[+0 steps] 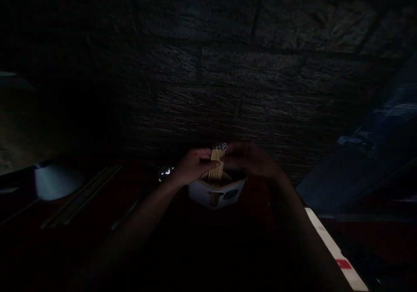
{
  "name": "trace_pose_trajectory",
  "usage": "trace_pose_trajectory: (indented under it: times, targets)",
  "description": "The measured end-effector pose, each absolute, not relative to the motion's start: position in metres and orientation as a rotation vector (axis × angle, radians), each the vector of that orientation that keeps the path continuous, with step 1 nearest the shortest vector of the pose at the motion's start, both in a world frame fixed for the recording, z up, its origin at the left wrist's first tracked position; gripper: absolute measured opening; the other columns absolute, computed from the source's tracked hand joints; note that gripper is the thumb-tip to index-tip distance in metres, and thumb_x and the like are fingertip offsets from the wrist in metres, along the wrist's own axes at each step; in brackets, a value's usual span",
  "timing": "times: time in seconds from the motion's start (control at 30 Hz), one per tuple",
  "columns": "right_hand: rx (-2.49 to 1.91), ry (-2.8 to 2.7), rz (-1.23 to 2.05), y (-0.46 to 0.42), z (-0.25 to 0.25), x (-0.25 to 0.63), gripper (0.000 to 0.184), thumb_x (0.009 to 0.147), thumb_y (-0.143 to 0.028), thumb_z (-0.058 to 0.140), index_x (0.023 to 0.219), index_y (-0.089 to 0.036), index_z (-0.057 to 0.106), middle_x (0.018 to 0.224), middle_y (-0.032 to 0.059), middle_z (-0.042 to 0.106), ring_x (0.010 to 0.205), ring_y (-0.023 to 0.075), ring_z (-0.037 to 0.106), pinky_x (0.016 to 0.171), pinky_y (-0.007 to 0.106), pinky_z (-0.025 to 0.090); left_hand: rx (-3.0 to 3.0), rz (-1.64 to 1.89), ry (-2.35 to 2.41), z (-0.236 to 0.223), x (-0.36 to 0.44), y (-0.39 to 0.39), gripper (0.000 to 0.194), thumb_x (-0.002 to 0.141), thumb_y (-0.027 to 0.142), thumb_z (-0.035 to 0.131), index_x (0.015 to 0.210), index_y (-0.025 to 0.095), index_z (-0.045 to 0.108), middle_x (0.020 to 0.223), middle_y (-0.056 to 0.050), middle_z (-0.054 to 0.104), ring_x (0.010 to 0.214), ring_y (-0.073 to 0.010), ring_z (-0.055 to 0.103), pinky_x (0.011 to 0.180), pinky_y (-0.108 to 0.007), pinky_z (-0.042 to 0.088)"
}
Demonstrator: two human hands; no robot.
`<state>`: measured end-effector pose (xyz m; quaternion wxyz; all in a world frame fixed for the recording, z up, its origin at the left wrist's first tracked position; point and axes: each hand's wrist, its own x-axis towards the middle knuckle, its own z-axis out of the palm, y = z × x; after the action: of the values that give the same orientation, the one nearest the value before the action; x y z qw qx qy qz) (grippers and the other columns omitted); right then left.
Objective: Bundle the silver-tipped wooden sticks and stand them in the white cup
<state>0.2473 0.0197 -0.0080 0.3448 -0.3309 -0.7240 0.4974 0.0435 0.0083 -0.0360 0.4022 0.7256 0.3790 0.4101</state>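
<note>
A bundle of light wooden chopsticks [216,172] stands upright in a white box-like holder [199,194], with part of the bundle showing through a cutout in its front. Clear, shiny plastic [220,146] covers the top ends. My left hand [195,167] grips the bundle from the left, thumb across its front. From the right, the fingers of my right hand [252,158] close on the upper part of the bundle, by the plastic. Deep shadow hides some of the right fingers and the inside of the holder.
Behind the holder rises a dark stone-block wall [202,66]. A shiny round glass object [165,173] sits left of it. Several long thin sticks [84,192] and a pale rounded object [57,181] lie farther left. A white strip with a red mark [332,244] is at right.
</note>
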Motion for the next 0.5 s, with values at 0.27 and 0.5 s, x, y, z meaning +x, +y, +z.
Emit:
trace_pose_trajectory:
  times: [0.27,0.5]
  targets:
    - [-0.855,-1.884,1.255,0.0218,-0.0098,0.2477,0.021,0.071,-0.028,0.075,0.088,-0.017,0.071,0.085,0.0016,0.071,0.075,0.0127,0.063,0.071,0.027,0.048,1.807,1.037,0.931,-0.0367,0.0436,0.0083,0.027,0.079,0.028,0.069,0.1,0.013,0.069,0.102,-0.009,0.074,0.095,-0.0207,0.068,0.083,-0.03,0.051]
    - [-0.852,-1.87,1.279,0.0198,-0.0085,0.2472,0.025,0.07,-0.027,0.076,0.093,-0.018,0.071,0.091,0.0027,0.072,0.081,0.0139,0.065,0.076,0.028,0.05,1.777,1.046,0.925,-0.0342,0.0436,0.0073,0.031,0.076,0.03,0.072,0.102,0.014,0.068,0.102,-0.009,0.073,0.096,-0.0206,0.067,0.086,-0.032,0.05]
